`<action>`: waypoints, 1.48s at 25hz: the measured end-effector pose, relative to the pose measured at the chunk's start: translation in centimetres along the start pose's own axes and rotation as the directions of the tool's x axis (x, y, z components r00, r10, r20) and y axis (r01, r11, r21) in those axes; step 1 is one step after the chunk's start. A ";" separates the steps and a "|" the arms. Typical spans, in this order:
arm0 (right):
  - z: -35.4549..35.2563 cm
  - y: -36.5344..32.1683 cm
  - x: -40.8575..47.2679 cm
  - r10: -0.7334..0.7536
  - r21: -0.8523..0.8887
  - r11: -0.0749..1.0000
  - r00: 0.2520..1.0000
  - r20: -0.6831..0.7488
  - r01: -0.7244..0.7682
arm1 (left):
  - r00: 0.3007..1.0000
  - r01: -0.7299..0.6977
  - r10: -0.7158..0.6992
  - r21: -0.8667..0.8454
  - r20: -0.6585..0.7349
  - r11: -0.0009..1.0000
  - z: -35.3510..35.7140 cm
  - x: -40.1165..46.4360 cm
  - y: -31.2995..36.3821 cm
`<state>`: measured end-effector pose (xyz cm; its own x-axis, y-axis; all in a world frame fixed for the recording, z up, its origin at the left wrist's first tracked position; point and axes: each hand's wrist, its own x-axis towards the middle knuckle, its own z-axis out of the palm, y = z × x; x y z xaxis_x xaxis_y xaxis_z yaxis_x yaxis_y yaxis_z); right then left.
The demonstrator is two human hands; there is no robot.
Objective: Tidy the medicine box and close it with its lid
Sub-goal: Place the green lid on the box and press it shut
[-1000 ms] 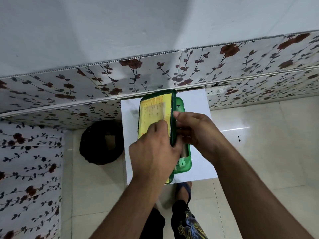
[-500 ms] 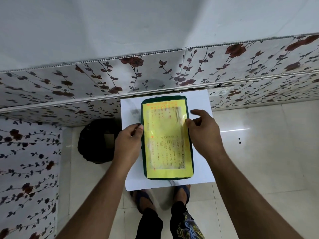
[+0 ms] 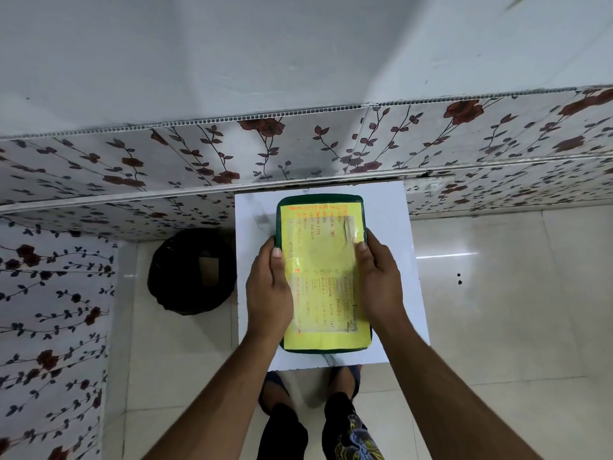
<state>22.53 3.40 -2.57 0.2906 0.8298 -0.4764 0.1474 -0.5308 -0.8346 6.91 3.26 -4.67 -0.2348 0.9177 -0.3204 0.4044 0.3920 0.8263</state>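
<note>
The dark green lid (image 3: 320,202) lies flat over the medicine box on the small white table (image 3: 389,220). A yellow paper label with orange handwriting covers most of the lid's top. The box underneath is hidden by the lid. My left hand (image 3: 268,290) grips the lid's left edge, thumb on top. On the opposite edge my right hand (image 3: 379,283) does the same, its thumb pressing on the label.
A black round bin (image 3: 190,270) stands on the floor just left of the table. Floral-patterned wall panels run behind and to the left. Glossy floor tiles spread to the right. My feet show below the table's front edge.
The lid went from tilted upright over the open box to lying flat on it. Both hands then slid down its sides and now press on its edges.
</note>
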 end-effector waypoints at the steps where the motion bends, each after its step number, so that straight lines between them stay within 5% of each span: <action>1: -0.1 0.0 0.3 0.007 -0.015 1.000 1.000 0.010 -0.007 | 1.000 0.020 -0.020 -0.035 0.005 0.999 0.0 -0.2 0.2; 5: -1.6 -1.5 2.9 0.121 0.007 0.993 0.992 0.044 -0.121 | 0.989 0.151 -0.149 -0.234 0.026 0.961 -1.5 1.6 1.9; 10: -0.2 -4.6 6.8 0.217 0.185 0.955 0.972 0.086 -0.230 | 0.954 0.286 -0.257 -0.217 0.152 0.933 -0.4 7.3 6.1; 23: 2.0 -4.3 7.0 0.105 0.073 0.993 0.984 -0.145 -0.095 | 0.985 0.167 -0.172 -0.210 -0.006 0.963 1.6 8.4 5.5; 29: 0.4 -3.8 5.9 0.046 0.034 0.998 0.999 0.002 -0.046 | 0.994 0.109 -0.106 -0.156 0.024 0.982 0.9 7.3 6.0; 34: -2.0 -1.1 0.0 0.135 -0.044 0.991 0.977 0.164 -0.130 | 0.964 0.232 -0.205 -0.155 0.171 0.960 -2.3 1.7 3.4; 37: -1.8 -0.8 -0.7 0.164 -0.016 0.986 0.978 0.128 -0.163 | 0.956 0.276 -0.253 -0.160 0.150 0.948 -2.3 0.2 2.7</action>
<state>23.90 2.93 -1.06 0.1877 0.7468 -0.6380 0.1132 -0.6617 -0.7412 5.91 4.36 -1.39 -0.1937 0.7878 -0.5846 0.1776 0.6143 0.7689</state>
